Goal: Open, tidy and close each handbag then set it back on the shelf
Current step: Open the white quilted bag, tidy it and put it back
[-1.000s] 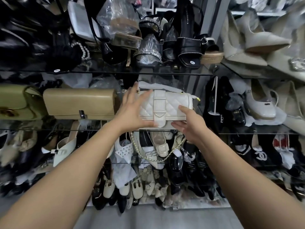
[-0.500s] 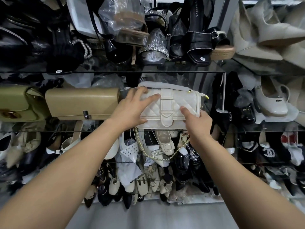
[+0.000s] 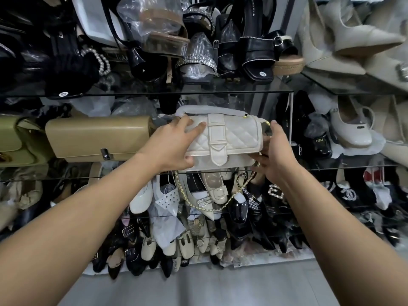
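Observation:
A white quilted handbag with a buckle strap down its front flap sits at the front of the middle glass shelf, its flap closed. My left hand grips its left end, fingers over the front and thumb underneath. My right hand holds its right end, fingers around the side. The bag's gold chain hangs below the shelf edge. A wrapped white handle arches over the top of the bag.
A tan clutch and an olive bag stand to the left on the same shelf. Black sandals and wrapped shoes crowd the shelf above. Beige pumps sit at right. Several shoes fill the shelves below.
The white bag has shifted right and further onto the shelf. My right hand moved from its lower front edge to its right end. My left hand stays on its left end.

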